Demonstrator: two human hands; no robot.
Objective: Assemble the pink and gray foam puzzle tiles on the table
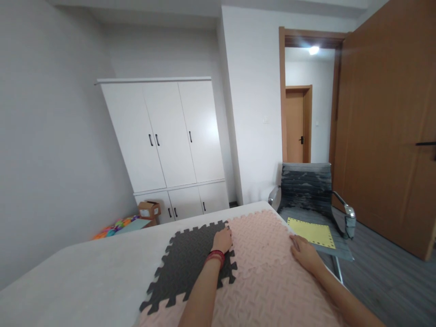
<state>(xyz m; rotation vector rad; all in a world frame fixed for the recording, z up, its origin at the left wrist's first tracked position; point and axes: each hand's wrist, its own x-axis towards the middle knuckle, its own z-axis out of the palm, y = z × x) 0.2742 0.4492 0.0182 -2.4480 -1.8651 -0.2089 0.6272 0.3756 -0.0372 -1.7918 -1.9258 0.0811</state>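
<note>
Pressing flat: left hand (223,240) spread on grey/pink mat (272,272) seam, right hand (304,254) at 3 o'clock edge; uneven pressure risks seam popping.

White wardrobe (170,145) against grey walls; grey chair (308,190) beside an open wooden door (384,127); dark plank floor (391,277).

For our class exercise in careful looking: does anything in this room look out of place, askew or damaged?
Two things stand out. The grey office chair has a patchy, worn-looking backrest, and a yellow foam puzzle tile lies on its seat, apart from the pink and dark grey interlocking foam mats under the left hand and right hand.
</note>
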